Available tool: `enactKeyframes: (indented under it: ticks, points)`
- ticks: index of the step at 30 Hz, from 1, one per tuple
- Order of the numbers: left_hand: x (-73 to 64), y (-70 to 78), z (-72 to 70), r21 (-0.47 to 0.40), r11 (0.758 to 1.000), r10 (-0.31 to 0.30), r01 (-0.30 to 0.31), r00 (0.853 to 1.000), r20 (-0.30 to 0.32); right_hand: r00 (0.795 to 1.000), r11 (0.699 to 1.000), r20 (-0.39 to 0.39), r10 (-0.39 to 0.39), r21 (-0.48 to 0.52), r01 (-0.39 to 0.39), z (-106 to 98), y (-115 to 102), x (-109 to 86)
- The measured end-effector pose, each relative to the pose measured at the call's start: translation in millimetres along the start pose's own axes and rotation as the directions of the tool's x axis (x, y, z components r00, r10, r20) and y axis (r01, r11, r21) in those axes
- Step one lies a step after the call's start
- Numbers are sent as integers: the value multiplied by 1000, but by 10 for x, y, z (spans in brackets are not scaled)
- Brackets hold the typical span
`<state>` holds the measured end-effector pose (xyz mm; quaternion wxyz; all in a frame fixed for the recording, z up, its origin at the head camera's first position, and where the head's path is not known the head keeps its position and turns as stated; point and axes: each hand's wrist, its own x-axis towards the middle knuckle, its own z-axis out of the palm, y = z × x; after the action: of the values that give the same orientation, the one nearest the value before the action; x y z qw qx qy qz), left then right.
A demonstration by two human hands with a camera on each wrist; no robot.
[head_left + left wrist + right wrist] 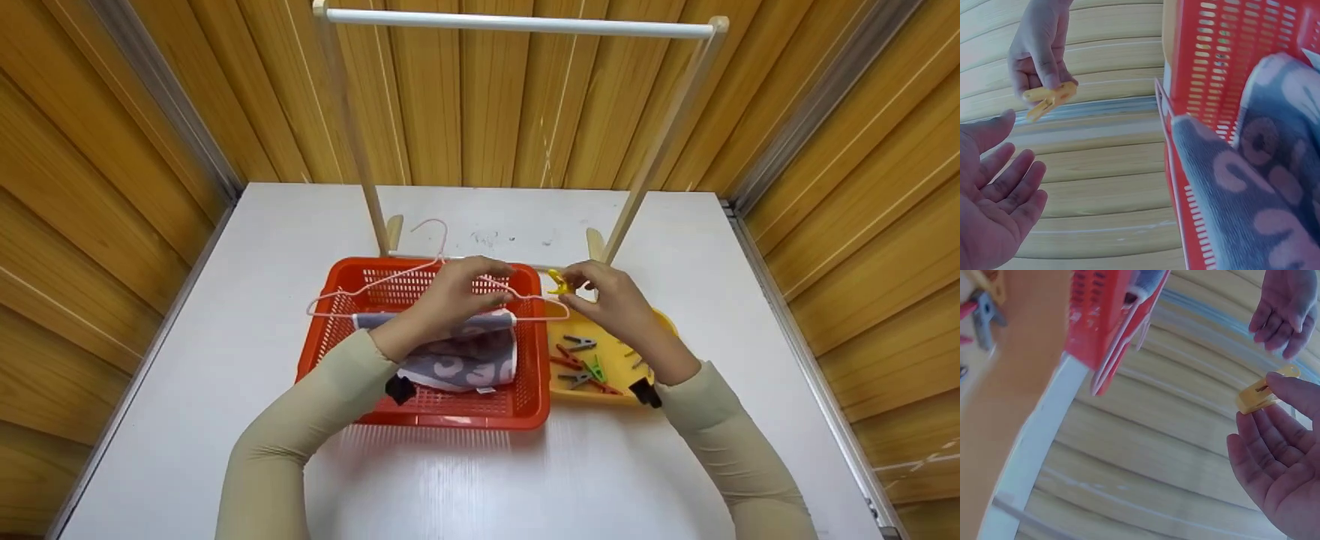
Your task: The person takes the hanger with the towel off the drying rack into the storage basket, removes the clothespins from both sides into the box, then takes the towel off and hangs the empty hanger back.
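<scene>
My right hand (613,298) pinches a yellow clothespin (558,283) between thumb and fingers, just right of the red basket's far corner. In the right wrist view the clothespin (1258,395) lies level between the fingertips. My left hand (456,294) is held over the basket in front of a pink clothes hanger (390,278). Its fingers are relaxed and hold nothing in the left wrist view, a short distance from the clothespin. A grey-and-pink patterned towel (450,373) hangs folded over the hanger's lower bar, with the hand and forearm hiding part of it.
The red basket (450,422) stands on the white table (225,450). Right of it is a yellow tray (619,360) with several clothespins (581,343) in grey, red and green. Behind them rises a rack with a white top bar (517,22). Wood-patterned walls surround the table.
</scene>
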<state>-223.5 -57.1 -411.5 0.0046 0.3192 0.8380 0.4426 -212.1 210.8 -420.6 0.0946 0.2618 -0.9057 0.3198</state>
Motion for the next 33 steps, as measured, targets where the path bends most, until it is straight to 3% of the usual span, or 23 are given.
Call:
enactKeyframes:
  ticks: [6,11,16,21,28,33]
  points:
    - [-84,-131,-100,48,998,-43,41,997,58,988,992,110,106,-81,-97,-99,266,-64]
    - [-159,-232,-194,123,991,-67,55,993,93,962,977,222,159,-173,-122,-126,465,-108]
    - [-215,-323,-251,169,979,-134,110,982,133,917,946,348,196,-313,-83,-95,635,-128]
    - [-262,-420,-270,207,962,-211,176,963,165,876,912,425,230,-409,-41,-15,764,-127]
    - [-365,-543,-351,252,944,-256,214,956,144,812,870,510,284,-492,5,133,879,-100]
    - [-424,-612,-418,266,929,-293,257,950,106,799,857,541,262,-512,66,210,949,-135]
